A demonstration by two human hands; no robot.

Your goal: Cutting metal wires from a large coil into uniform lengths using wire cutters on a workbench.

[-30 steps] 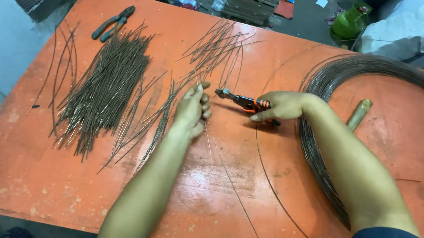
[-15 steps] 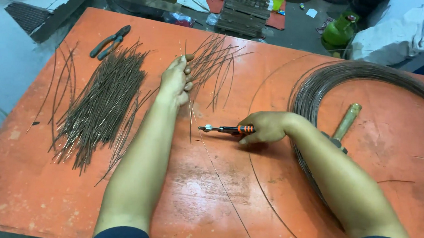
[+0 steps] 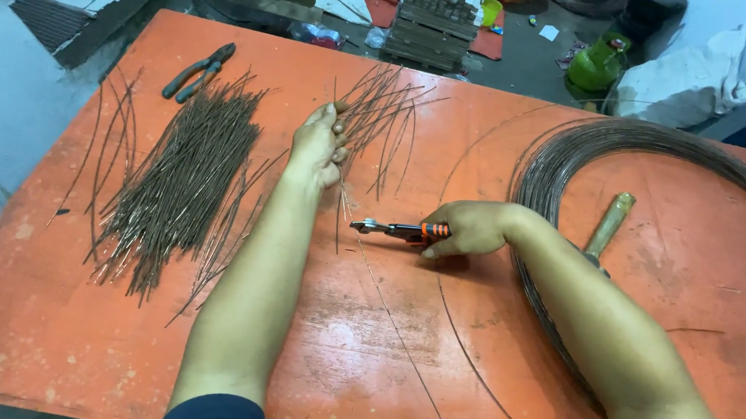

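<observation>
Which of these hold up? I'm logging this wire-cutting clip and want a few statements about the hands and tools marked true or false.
1. The right hand holds orange-handled cutters. True.
2. The left hand lies flat and empty on the table. False: its fingers grip a small bunch of cut wires.
3. A second pair of pliers lies untouched near the orange table's far left. True.
4. The wire coil sits to the person's left. False: it lies on the right, by the right forearm.
5. The large pile of cut wires lies left of the left arm. True.
6. The wooden-handled tool is in the left hand. False: it lies inside the coil.
</observation>
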